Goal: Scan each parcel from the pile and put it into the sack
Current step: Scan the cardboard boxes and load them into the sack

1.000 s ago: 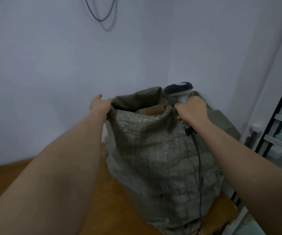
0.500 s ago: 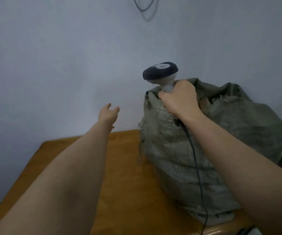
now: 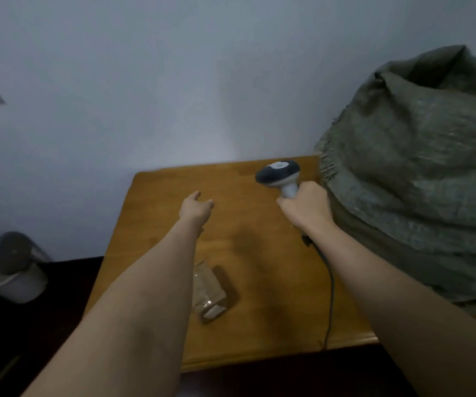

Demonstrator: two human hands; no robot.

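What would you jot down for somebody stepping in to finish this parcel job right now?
Left hand: open, empty, raised over the wooden table.
Right hand: grips the grey-and-white handheld scanner, cord trailing off the table's front edge.
The bulging green woven sack stands at the table's right end, mouth open.
One small brown parcel wrapped in clear plastic lies on the table beside the left forearm.
Left: pick it up, scan it, sack it.

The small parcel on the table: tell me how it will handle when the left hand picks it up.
The small parcel looks like a flat, crinkled paper packet, so probably light and somewhat floppy. Its glossy clear wrap may be slippery. It lies flat on the table, so rolling is unlikely.
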